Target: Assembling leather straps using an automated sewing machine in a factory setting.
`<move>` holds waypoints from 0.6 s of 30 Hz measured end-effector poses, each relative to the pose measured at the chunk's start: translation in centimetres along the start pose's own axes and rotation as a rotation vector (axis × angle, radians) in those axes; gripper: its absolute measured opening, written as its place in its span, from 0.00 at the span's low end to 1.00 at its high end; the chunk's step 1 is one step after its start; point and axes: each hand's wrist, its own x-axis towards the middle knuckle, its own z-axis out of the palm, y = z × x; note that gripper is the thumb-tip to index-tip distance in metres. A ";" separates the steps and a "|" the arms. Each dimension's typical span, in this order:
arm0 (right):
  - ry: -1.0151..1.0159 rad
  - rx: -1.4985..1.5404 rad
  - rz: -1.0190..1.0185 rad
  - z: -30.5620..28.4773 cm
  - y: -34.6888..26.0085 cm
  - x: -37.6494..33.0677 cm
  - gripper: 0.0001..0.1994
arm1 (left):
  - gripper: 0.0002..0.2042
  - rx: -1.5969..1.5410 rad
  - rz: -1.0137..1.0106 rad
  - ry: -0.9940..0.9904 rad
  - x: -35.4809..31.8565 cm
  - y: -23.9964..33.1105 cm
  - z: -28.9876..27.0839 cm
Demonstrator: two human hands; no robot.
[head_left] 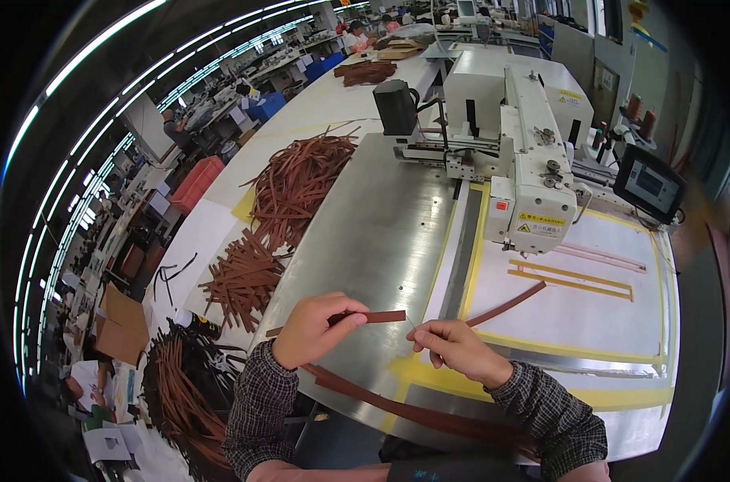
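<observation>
My left hand is closed around a narrow brown strip, whose squared end sticks out to the right over the metal table. Just right of that end, my right hand pinches what looks like a fine thread; it is very thin and hard to make out. Another brown strip slants up and right from behind my right hand, across the white sewing template; whether that hand touches it is hidden. Longer brown strips lie along the table's near edge, below both hands.
A white sewing machine head stands over the template, with a control screen at its right. Brown strips are heaped in a large pile and a smaller pile on the left. A black bundle with brown strips sits at lower left.
</observation>
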 end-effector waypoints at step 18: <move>-0.053 -0.647 0.032 -6.2 2.1 -8.2 0.20 | 0.10 0.536 -0.139 0.356 -4.7 -14.6 0.2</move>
